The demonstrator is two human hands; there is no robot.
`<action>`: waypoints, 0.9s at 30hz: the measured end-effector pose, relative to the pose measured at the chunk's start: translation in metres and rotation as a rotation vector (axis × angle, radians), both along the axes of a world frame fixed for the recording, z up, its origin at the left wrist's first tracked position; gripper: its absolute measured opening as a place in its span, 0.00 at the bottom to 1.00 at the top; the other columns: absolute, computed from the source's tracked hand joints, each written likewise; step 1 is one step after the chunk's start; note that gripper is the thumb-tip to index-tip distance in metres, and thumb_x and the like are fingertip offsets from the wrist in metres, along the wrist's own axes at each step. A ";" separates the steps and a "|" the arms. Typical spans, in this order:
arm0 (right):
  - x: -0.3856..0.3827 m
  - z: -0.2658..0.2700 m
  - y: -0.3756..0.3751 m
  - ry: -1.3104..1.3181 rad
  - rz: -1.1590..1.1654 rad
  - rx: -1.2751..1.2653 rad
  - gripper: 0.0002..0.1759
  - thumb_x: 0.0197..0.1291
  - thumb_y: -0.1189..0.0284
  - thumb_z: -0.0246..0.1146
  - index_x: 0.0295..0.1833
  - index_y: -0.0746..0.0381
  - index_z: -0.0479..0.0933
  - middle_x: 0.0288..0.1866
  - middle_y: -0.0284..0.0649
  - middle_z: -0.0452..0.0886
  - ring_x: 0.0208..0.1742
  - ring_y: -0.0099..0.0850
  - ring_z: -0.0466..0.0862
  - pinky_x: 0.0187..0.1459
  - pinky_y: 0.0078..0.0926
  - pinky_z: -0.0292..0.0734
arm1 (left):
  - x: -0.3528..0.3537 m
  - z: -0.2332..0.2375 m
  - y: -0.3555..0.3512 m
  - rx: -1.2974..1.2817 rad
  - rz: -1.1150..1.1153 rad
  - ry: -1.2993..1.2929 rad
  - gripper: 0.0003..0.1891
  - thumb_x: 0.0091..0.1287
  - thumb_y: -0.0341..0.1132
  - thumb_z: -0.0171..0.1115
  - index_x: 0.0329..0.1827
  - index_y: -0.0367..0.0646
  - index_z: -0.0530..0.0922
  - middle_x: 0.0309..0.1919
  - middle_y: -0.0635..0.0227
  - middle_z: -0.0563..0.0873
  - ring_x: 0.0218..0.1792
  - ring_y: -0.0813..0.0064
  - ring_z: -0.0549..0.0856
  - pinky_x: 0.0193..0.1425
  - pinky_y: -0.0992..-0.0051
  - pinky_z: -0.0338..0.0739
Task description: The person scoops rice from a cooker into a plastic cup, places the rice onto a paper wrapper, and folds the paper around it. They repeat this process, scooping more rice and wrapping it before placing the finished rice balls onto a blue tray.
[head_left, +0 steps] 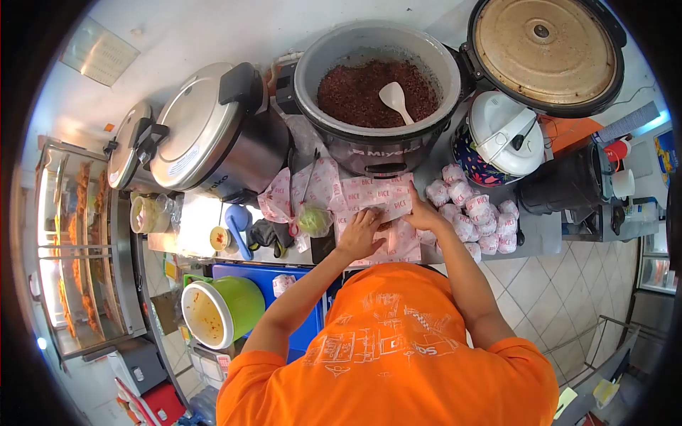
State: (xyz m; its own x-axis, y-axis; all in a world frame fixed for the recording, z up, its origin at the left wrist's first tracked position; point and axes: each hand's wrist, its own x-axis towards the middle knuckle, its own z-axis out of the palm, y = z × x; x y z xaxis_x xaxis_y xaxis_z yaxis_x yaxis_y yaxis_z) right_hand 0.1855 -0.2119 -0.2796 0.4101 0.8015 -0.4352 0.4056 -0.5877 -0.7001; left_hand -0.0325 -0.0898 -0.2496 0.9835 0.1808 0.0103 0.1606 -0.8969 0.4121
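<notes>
A stack of pink-and-white printed rice wrapping papers (369,195) lies on the counter in front of the big cooker. My left hand (359,234) rests on top of the stack, fingers spread and pressing down. My right hand (420,213) pinches the right edge of the top sheet. To the right of my right hand lies a pile of several wrapped rice packets (477,219). Behind the papers stands an open rice cooker (376,153) full of dark red-brown rice, with a white paddle (395,99) stuck in it.
The cooker's lid (545,51) stands open at back right, and a small floral cooker with a white lid (497,138) sits below it. A closed steel cooker (206,131) is on the left. A bagged green item (312,220), a blue spoon (239,224) and a green bucket (220,309) are nearby.
</notes>
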 end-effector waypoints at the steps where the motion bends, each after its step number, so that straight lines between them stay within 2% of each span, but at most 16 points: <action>1: -0.004 0.005 -0.003 -0.074 0.085 -0.047 0.59 0.57 0.74 0.64 0.84 0.60 0.30 0.50 0.63 0.83 0.49 0.56 0.85 0.56 0.44 0.77 | 0.001 0.001 -0.005 -0.052 0.019 -0.018 0.42 0.56 0.49 0.74 0.72 0.40 0.67 0.69 0.53 0.70 0.69 0.51 0.70 0.72 0.58 0.65; 2: -0.008 0.009 -0.004 -0.073 0.083 -0.047 0.59 0.57 0.74 0.64 0.84 0.60 0.30 0.50 0.63 0.83 0.49 0.56 0.85 0.56 0.44 0.77 | 0.001 0.003 -0.010 -0.052 0.017 -0.016 0.42 0.56 0.49 0.74 0.72 0.40 0.67 0.69 0.53 0.70 0.69 0.51 0.70 0.72 0.58 0.65; 4: -0.016 0.021 -0.009 -0.083 -0.104 0.073 0.59 0.57 0.74 0.64 0.84 0.58 0.29 0.43 0.64 0.84 0.44 0.58 0.85 0.51 0.47 0.78 | 0.002 0.017 -0.024 -0.018 0.058 -0.019 0.48 0.51 0.60 0.75 0.70 0.40 0.67 0.69 0.50 0.69 0.71 0.48 0.67 0.74 0.54 0.62; 5: -0.020 0.026 -0.013 -0.081 -0.102 0.073 0.59 0.57 0.74 0.64 0.84 0.58 0.29 0.43 0.64 0.84 0.44 0.58 0.85 0.51 0.47 0.78 | 0.001 0.016 -0.029 -0.019 0.060 -0.017 0.48 0.51 0.60 0.75 0.70 0.40 0.67 0.69 0.50 0.69 0.71 0.48 0.67 0.74 0.54 0.62; 7: -0.026 0.035 -0.022 -0.095 0.065 0.060 0.60 0.58 0.74 0.64 0.84 0.54 0.28 0.37 0.63 0.84 0.41 0.60 0.85 0.46 0.49 0.78 | 0.000 0.013 -0.037 0.052 0.081 0.037 0.52 0.46 0.67 0.75 0.68 0.40 0.68 0.71 0.49 0.66 0.74 0.46 0.63 0.77 0.49 0.57; 11: -0.029 0.037 -0.021 -0.079 0.030 0.106 0.60 0.58 0.73 0.65 0.84 0.52 0.29 0.35 0.60 0.84 0.40 0.57 0.85 0.45 0.47 0.78 | 0.001 0.007 -0.048 0.074 0.119 0.073 0.52 0.45 0.67 0.75 0.66 0.39 0.69 0.72 0.48 0.65 0.76 0.45 0.60 0.78 0.44 0.53; 14: -0.028 0.035 -0.021 -0.067 -0.069 0.091 0.59 0.57 0.73 0.66 0.84 0.52 0.32 0.35 0.57 0.84 0.40 0.53 0.86 0.46 0.44 0.79 | 0.001 0.011 -0.053 0.082 0.131 0.127 0.48 0.48 0.66 0.74 0.64 0.38 0.71 0.73 0.47 0.63 0.77 0.45 0.58 0.79 0.42 0.52; 16: -0.026 0.047 -0.023 -0.043 0.098 -0.036 0.55 0.57 0.70 0.67 0.84 0.55 0.41 0.41 0.60 0.85 0.47 0.56 0.86 0.51 0.48 0.80 | -0.001 -0.002 -0.054 0.174 0.115 0.124 0.44 0.51 0.65 0.72 0.61 0.38 0.74 0.74 0.47 0.62 0.78 0.44 0.57 0.78 0.40 0.51; 17: -0.024 0.047 -0.023 -0.043 0.097 -0.034 0.55 0.57 0.70 0.67 0.84 0.55 0.41 0.41 0.60 0.85 0.47 0.56 0.86 0.51 0.48 0.80 | -0.001 -0.012 -0.054 0.175 0.114 0.124 0.44 0.51 0.65 0.72 0.61 0.38 0.74 0.74 0.47 0.62 0.78 0.44 0.57 0.78 0.40 0.51; 19: -0.015 0.043 -0.020 0.121 -0.038 0.053 0.49 0.59 0.71 0.66 0.82 0.57 0.49 0.43 0.60 0.86 0.44 0.52 0.88 0.49 0.45 0.81 | 0.002 -0.016 -0.054 0.281 0.119 0.106 0.38 0.55 0.63 0.70 0.56 0.38 0.78 0.75 0.46 0.62 0.78 0.44 0.57 0.77 0.37 0.50; 20: -0.012 0.038 -0.018 0.124 -0.036 0.052 0.49 0.59 0.71 0.66 0.82 0.57 0.49 0.43 0.60 0.86 0.44 0.52 0.88 0.49 0.45 0.81 | 0.001 -0.017 -0.056 0.280 0.120 0.109 0.38 0.55 0.63 0.70 0.56 0.38 0.78 0.75 0.46 0.62 0.78 0.44 0.57 0.77 0.37 0.50; 22: -0.007 0.026 -0.012 0.000 -0.128 0.100 0.44 0.60 0.72 0.66 0.80 0.58 0.55 0.49 0.60 0.85 0.39 0.47 0.89 0.46 0.42 0.82 | 0.008 0.020 -0.058 0.021 0.209 0.141 0.29 0.60 0.56 0.68 0.52 0.39 0.81 0.74 0.47 0.64 0.78 0.46 0.58 0.77 0.35 0.51; 23: -0.006 0.023 -0.010 0.002 -0.130 0.102 0.44 0.60 0.72 0.66 0.80 0.58 0.55 0.49 0.60 0.85 0.39 0.47 0.89 0.46 0.42 0.82 | 0.009 0.019 -0.060 0.023 0.207 0.142 0.29 0.60 0.56 0.68 0.52 0.39 0.81 0.74 0.47 0.64 0.78 0.46 0.58 0.77 0.35 0.51; 25: -0.005 0.026 -0.002 0.289 -0.333 0.037 0.44 0.60 0.71 0.66 0.80 0.58 0.55 0.55 0.57 0.83 0.38 0.43 0.89 0.47 0.41 0.83 | 0.013 0.015 -0.064 0.081 0.241 0.068 0.21 0.63 0.49 0.66 0.50 0.40 0.82 0.73 0.48 0.66 0.76 0.48 0.62 0.75 0.34 0.53; 26: -0.004 0.028 0.000 0.289 -0.329 0.041 0.44 0.60 0.71 0.66 0.80 0.58 0.55 0.55 0.57 0.83 0.38 0.43 0.89 0.47 0.41 0.83 | 0.014 0.006 -0.061 0.085 0.243 0.067 0.21 0.63 0.49 0.66 0.50 0.40 0.82 0.73 0.48 0.66 0.76 0.48 0.62 0.75 0.34 0.53; 27: -0.003 0.041 0.000 0.248 -0.320 0.017 0.42 0.59 0.70 0.68 0.78 0.58 0.58 0.58 0.56 0.82 0.44 0.42 0.89 0.49 0.40 0.82 | 0.013 -0.008 -0.059 0.147 0.251 0.065 0.19 0.63 0.45 0.65 0.50 0.41 0.82 0.71 0.50 0.70 0.74 0.50 0.66 0.74 0.36 0.56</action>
